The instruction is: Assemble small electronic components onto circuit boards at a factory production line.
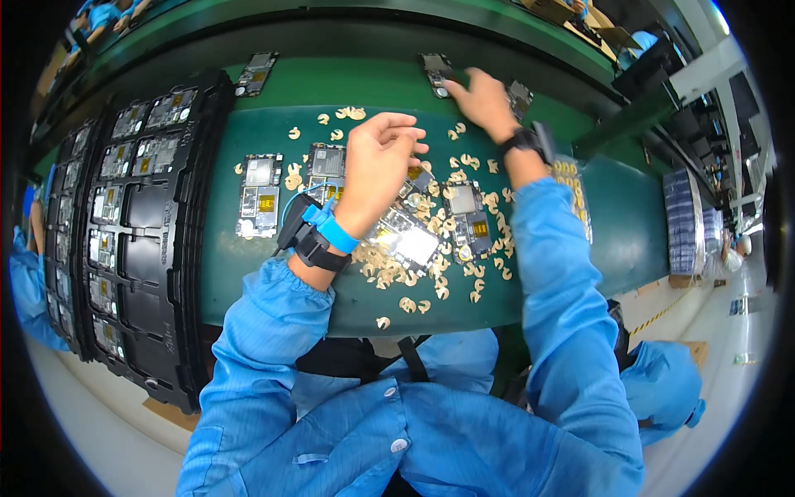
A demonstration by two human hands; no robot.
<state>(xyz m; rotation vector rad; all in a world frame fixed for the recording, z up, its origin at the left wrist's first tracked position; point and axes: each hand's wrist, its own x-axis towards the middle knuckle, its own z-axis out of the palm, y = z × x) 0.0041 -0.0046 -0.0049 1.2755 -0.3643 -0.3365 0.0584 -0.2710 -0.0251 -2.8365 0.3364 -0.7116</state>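
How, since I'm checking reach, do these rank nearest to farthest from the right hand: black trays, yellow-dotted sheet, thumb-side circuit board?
1. Circuit board: at thumb of right hand.
2. Yellow-dotted sheet: right side.
3. Black trays: far left.

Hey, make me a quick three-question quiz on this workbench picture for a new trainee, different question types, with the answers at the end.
1. Multiple choice: Which of the worker's hands is at a circuit board on the far green strip?
A: left
B: right
C: neither

2. True or false: Cream open-ring pieces lie scattered on the green mat.

3. Short answer: On which side of the mat, as the worker sees it, are the black trays?

Key:
1. B, the right hand.
2. True.
3. The left side.
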